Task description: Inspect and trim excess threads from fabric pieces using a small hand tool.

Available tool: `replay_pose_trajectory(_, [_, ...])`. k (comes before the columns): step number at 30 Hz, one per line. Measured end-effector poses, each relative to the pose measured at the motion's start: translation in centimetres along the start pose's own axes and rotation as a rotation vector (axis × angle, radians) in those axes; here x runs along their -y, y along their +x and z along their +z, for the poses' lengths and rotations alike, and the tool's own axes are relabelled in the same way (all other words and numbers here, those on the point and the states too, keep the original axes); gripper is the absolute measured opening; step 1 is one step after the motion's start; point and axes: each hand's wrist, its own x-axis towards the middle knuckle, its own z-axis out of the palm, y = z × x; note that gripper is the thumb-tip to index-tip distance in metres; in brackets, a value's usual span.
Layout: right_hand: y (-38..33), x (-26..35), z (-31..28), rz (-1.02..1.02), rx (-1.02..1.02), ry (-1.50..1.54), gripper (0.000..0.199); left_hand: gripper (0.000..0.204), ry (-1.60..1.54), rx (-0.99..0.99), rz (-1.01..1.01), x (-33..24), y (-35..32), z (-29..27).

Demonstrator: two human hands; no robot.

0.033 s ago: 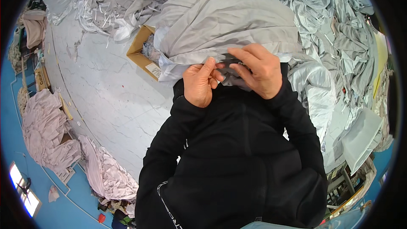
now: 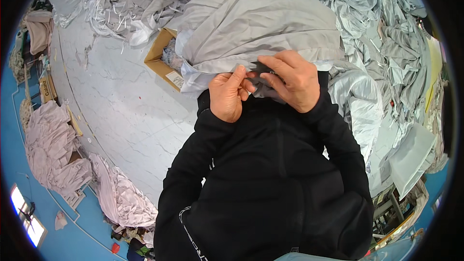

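While the grey fabric (image 2: 261, 19) lies heaped against me on the marbled tabletop (image 2: 111, 77), my left hand (image 2: 227, 96) pinches its near edge; my right hand (image 2: 297, 83) curves just beside, its grip unclear to me. Leftward sits an open cardboard box (image 2: 162, 72).

The cloth (image 2: 261, 19) is a plain, warm grey. The heap (image 2: 357, 101) on the right is paler, a silvery grey with a bluish cast. Grey fabric (image 2: 130, 5) at upper left is streaked with white strips. The bench (image 2: 116, 77) is off-white, marbled with thin grey veins. The box (image 2: 154, 58) is tan-brown with a white label (image 2: 175, 79). The jacket (image 2: 251, 203) is black, with white lettering. Pinkish-grey cloths (image 2: 53, 145) lie over a bright blue floor (image 2: 89, 224).
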Motion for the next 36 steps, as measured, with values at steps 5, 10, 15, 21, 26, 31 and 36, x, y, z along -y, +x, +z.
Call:
replay_pose_trajectory(5, [-0.5,-0.1,0.8,0.034,0.038,-0.002,0.041,0.023,-0.022,0.049,0.000,0.2,0.1,-0.7])
replay_pose_trajectory(10, [-0.4,-0.3,0.9,0.075,0.045,0.027,0.038,0.023,-0.058,0.008,-0.008,0.0,0.0,-0.1])
replay_pose_trajectory(15, [-0.4,-0.3,0.8,0.086,0.056,0.028,0.036,0.023,-0.062,0.016,-0.009,-0.1,0.0,-0.1])
replay_pose_trajectory(21, [-0.6,-0.4,1.1,0.066,0.036,0.036,0.036,0.021,-0.043,0.048,-0.015,0.0,0.1,-0.4])
replay_pose_trajectory(26, [-0.6,-0.4,1.2,0.077,0.034,0.033,0.036,0.021,-0.040,0.051,-0.011,0.0,0.0,-0.4])
replay_pose_trajectory(31, [-0.6,-0.6,1.3,0.076,0.017,0.036,0.035,0.019,-0.039,0.021,-0.015,-0.1,0.0,0.0])
replay_pose_trajectory(36, [-0.7,-0.6,1.5,0.069,0.024,0.049,0.032,0.013,-0.047,0.036,-0.001,0.2,0.0,-0.2])
